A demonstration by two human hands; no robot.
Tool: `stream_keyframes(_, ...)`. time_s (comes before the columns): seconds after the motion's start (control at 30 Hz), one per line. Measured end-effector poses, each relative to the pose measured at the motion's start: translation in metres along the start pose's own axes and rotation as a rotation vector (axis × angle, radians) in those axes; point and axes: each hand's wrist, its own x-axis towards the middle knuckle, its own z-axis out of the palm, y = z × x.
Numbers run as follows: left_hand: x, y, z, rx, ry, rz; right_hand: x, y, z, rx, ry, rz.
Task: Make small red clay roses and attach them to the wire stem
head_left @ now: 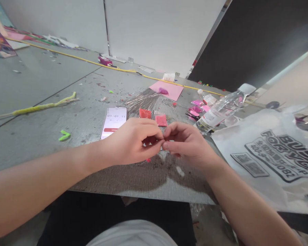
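Note:
My left hand (pixel 136 140) and my right hand (pixel 186 141) meet fingertip to fingertip above the near part of the grey table. Both are closed in a pinch, and whatever lies between the fingertips is too small or hidden to make out. Just beyond them lie a red packet (pixel 145 113) and a pinkish-red packet (pixel 161 120). A lit phone (pixel 115 120) showing a timer lies beside my left hand, partly covered by it. Below my left fingers, a small red bit (pixel 148 160) is visible.
Thin wires (pixel 143 100) lie near a pink sheet (pixel 170 89). Clear bottle (pixel 224 107) and white bag (pixel 269 153) stand at right. A yellow-green wrapped stick (pixel 41 108) and green piece (pixel 64 135) lie left. The table's front edge (pixel 143 199) is close to me.

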Motion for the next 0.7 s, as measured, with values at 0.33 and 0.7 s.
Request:
stream_keyframes(0.33,-0.0008,0.0074,0.0025,-0.051,0.136,-0.122,0.002,-0.0001,0.0052,0.285,-0.02,0.084)
stream_keyframes(0.7,-0.0008,0.0014,0.006,-0.407,0.09,-0.341,0.0013,0.0035,0.0069,0.076,0.1,-0.208)
